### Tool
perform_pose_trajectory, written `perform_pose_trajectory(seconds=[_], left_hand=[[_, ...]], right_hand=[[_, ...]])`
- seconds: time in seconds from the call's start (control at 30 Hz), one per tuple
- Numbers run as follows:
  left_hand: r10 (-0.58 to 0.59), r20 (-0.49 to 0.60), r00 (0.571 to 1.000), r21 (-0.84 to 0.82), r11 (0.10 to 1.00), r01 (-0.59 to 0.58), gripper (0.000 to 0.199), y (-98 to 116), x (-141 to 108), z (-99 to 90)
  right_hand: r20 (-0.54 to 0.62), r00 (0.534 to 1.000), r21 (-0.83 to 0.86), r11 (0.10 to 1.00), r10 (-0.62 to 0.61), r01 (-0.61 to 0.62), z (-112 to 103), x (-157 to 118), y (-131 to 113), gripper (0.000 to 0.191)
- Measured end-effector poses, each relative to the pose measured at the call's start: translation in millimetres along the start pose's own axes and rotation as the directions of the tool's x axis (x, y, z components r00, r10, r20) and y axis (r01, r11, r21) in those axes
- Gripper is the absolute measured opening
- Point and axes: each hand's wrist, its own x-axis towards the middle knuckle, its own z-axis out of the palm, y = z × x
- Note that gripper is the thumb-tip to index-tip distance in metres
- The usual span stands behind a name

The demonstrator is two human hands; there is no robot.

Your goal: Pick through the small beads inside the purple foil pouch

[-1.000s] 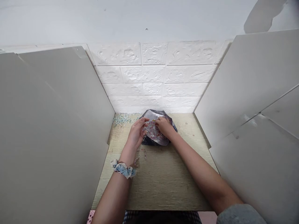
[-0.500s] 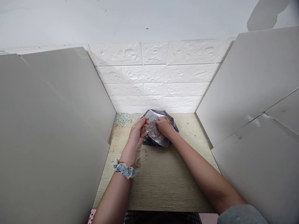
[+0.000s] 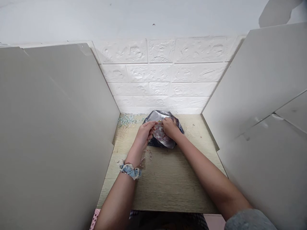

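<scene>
The left hand (image 3: 144, 134) and right hand (image 3: 170, 127) are close together, fingers clamped on a crumpled foil bag (image 3: 159, 115) holding pink beads (image 3: 159, 134), near the bench's far edge. A few beads (image 3: 150, 155) lie loose by the left wrist; pale blue beads (image 3: 127, 120) heap in the far left corner. No lettering is legible.

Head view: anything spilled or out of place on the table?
Yes. Loose pale blue beads lie scattered on the table, left of the silver pouch under the left hand and right hand; a few pinkish beads sit loose by the left wrist. They look spilled.
</scene>
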Motion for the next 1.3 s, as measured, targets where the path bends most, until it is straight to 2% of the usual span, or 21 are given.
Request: perform_pose_trajectory(seconds=[0.03, 0.07, 0.1, 0.13, 0.17, 0.2, 0.23, 0.27, 0.3, 0.33, 0.47, 0.67, 0.87, 1.1, 1.3], left_hand=[[-0.004, 0.005, 1.0, 0.009, 1.0, 0.004, 0.026, 0.2, -0.5, 0.6], [-0.007, 0.013, 1.0, 0.012, 1.0, 0.007, 0.025, 1.0, -1.4, 1.3], [-0.01, 0.021, 1.0, 0.014, 1.0, 0.009, 0.025, 2.1, -2.5, 2.1], [-0.012, 0.029, 1.0, 0.014, 1.0, 0.012, 0.025, 3.6, -3.7, 2.9], [-0.014, 0.031, 0.999, 0.015, 1.0, 0.013, 0.025, 5.3, -5.0, 3.6], [-0.013, 0.022, 1.0, 0.016, 1.0, 0.012, 0.024, 6.9, -6.1, 4.3], [-0.008, 0.005, 1.0, 0.017, 1.0, 0.008, 0.023, 8.4, -7.0, 5.0], [-0.001, -0.016, 1.0, 0.016, 1.0, 0.001, 0.023, 9.6, -7.7, 5.5], [0.009, -0.033, 0.999, 0.014, 1.0, -0.008, 0.023, 10.5, -8.3, 6.0], [0.021, -0.044, 0.999, 0.013, 1.0, -0.02, 0.024, 11.1, -8.6, 6.4], [0.056, -0.058, 0.997, 0.037, 0.998, -0.054, 0.023, 11.6, -9.6, 7.7], [0.092, -0.093, 0.991, 0.077, 0.993, -0.085, 0.022, 12.5, -10.1, 9.0], [0.08, -0.111, 0.991, 0.122, 0.99, -0.066, 0.019, 14.2, -10.8, 8.5], [0.06, -0.13, 0.99, 0.116, 0.992, -0.045, 0.023, 13.0, -9.3, 8.1], [0.073, -0.131, 0.989, 0.115, 0.992, -0.058, 0.022, 12.5, -9.2, 8.1]], right_hand=[[-0.013, 0.999, 0.153, 0.988, 0.03, -0.028, -1.0, 1.8, -0.6, 0.018], [-0.008, 0.998, 0.358, 0.932, 0.058, -0.051, -2.6, 3.7, -1.8, 0.015], [0.013, 0.997, 0.584, 0.809, 0.072, -0.066, -4.8, 5.2, -4.0, 0.015], [0.047, 0.997, 0.78, 0.62, 0.066, -0.078, -7.5, 6.3, -6.9, 0.017], [0.076, 0.996, 0.916, 0.393, 0.041, -0.086, -10.7, 6.7, -10.6, 0.02], [0.094, 0.996, 0.981, 0.17, 0.01, -0.094, -14.0, 6.4, -14.7, 0.023], [0.106, 0.994, 0.994, -0.008, -0.018, -0.106, -17.4, 5.6, -19.0, 0.026], [0.116, 0.992, 0.984, -0.129, -0.04, -0.121, -20.6, 4.5, -23.0, 0.028], [0.127, 0.99, 0.97, -0.203, -0.057, -0.136, -23.4, 3.3, -26.6, 0.029], [0.137, 0.988, 0.959, -0.24, -0.072, -0.151, -25.9, 2.2, -29.5, 0.029], [0.176, 0.978, 0.948, -0.25, -0.111, -0.199, -31.9, 0.0, -34.3, 0.021], [0.227, 0.971, 0.948, -0.212, -0.08, -0.239, -35.0, -0.4, -35.3, 0.008], [0.229, 0.967, 0.943, -0.224, -0.109, -0.248, -31.3, 0.6, -34.3, 0.011], [0.239, 0.968, 0.945, -0.211, -0.075, -0.249, -28.4, 0.9, -34.6, 0.009], [0.235, 0.968, 0.934, -0.256, -0.084, -0.249, -29.5, 0.8, -35.4, 0.009]])
